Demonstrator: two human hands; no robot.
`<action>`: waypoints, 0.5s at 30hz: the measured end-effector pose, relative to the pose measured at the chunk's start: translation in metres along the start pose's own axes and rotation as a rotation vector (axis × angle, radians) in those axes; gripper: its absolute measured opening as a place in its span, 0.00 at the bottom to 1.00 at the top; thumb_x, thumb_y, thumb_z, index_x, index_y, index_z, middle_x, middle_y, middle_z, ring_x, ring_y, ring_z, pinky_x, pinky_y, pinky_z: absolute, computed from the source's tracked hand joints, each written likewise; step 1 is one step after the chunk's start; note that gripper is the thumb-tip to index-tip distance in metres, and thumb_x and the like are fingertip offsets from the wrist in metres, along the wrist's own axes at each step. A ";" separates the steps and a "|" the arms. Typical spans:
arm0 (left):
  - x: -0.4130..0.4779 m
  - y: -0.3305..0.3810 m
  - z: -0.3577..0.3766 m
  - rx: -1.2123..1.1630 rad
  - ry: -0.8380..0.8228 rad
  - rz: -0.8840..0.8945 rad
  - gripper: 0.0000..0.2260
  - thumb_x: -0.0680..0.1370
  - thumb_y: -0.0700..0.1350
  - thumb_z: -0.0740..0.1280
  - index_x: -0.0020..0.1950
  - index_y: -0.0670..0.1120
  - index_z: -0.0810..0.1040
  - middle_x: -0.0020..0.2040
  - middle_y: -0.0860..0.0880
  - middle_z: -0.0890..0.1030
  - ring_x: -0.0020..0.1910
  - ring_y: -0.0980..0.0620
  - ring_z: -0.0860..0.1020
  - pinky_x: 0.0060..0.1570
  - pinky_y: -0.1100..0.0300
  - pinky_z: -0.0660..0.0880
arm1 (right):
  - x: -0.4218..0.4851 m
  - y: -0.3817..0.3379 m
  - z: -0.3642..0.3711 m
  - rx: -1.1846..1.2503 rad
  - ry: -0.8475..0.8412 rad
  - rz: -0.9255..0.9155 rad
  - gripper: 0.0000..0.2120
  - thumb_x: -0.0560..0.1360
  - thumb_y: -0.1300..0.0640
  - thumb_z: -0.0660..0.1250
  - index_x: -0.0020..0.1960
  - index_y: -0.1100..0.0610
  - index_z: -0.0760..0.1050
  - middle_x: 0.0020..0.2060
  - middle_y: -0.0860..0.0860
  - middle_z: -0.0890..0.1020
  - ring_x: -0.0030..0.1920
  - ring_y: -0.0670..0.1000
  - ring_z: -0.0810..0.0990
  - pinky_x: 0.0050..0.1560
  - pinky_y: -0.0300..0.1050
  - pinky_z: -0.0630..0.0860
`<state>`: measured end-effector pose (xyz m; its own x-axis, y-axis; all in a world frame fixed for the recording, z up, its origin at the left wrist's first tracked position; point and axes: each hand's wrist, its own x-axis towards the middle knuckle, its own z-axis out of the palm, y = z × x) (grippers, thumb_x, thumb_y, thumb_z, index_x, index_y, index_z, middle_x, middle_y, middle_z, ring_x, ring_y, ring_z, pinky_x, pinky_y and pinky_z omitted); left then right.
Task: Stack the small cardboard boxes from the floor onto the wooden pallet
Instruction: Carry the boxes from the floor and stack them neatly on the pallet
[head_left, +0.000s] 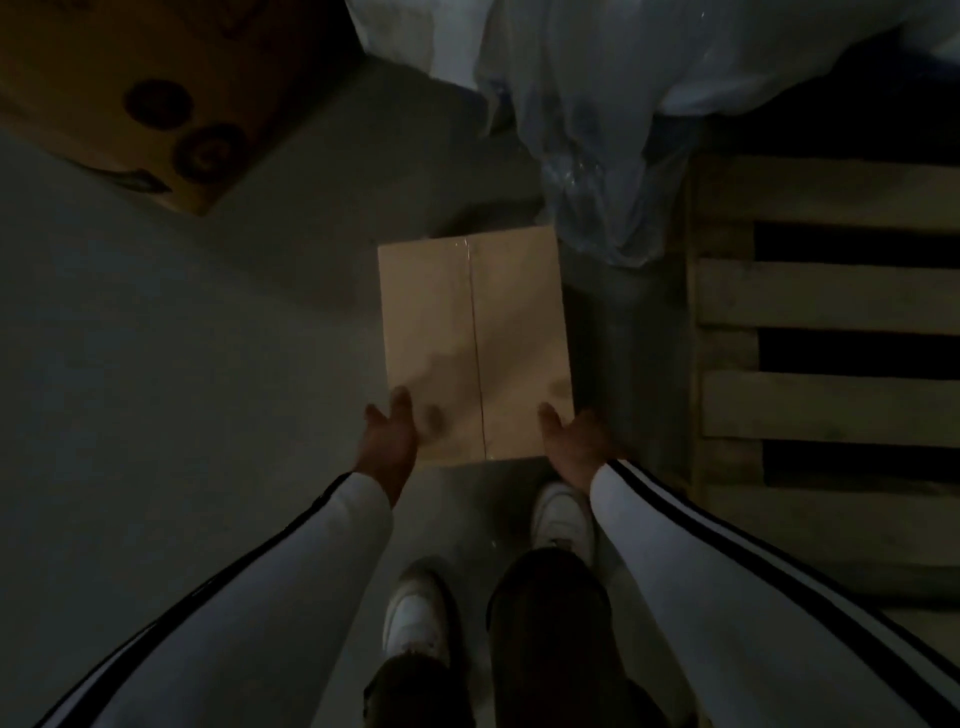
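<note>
A small cardboard box (475, 343) with a taped middle seam lies flat in front of my feet, just left of the wooden pallet (826, 296). My left hand (389, 439) presses against the box's near left corner, fingers along its edge. My right hand (574, 441) clasps the near right corner, thumb on top. In the dim light I cannot tell whether the box rests on the floor or is lifted off it. The pallet's visible slats are bare.
A bigger cardboard box (140, 93) with dark round prints stands on the grey floor at the far left. Crumpled clear plastic sheeting (597, 130) hangs over the pallet's far end. My white shoes (563, 517) stand just behind the small box.
</note>
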<state>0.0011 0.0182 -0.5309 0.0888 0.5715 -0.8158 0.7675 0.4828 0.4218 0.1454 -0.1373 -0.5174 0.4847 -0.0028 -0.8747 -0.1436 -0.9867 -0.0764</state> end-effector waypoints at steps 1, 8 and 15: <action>0.007 -0.008 -0.001 -0.115 -0.019 -0.065 0.51 0.67 0.81 0.56 0.76 0.43 0.68 0.73 0.41 0.73 0.70 0.39 0.73 0.73 0.44 0.66 | 0.003 0.001 0.002 0.145 -0.070 0.029 0.38 0.80 0.33 0.55 0.79 0.57 0.57 0.75 0.58 0.67 0.73 0.61 0.69 0.71 0.54 0.65; -0.067 0.054 -0.041 -0.327 0.255 0.149 0.22 0.79 0.62 0.59 0.44 0.45 0.80 0.47 0.43 0.84 0.46 0.44 0.82 0.55 0.46 0.79 | -0.048 -0.011 -0.051 0.409 -0.105 -0.128 0.38 0.72 0.23 0.51 0.64 0.49 0.78 0.61 0.53 0.82 0.59 0.57 0.80 0.64 0.56 0.73; -0.116 0.189 -0.079 -0.303 0.151 0.375 0.15 0.75 0.51 0.62 0.41 0.40 0.78 0.40 0.42 0.78 0.39 0.47 0.75 0.39 0.55 0.69 | -0.091 -0.057 -0.143 0.604 0.068 -0.168 0.26 0.81 0.33 0.52 0.48 0.51 0.80 0.42 0.47 0.83 0.44 0.47 0.81 0.38 0.43 0.69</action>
<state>0.0858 0.0952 -0.3255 0.2135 0.8212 -0.5292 0.4799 0.3837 0.7890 0.2327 -0.1038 -0.3653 0.5941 0.1144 -0.7962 -0.5131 -0.7084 -0.4846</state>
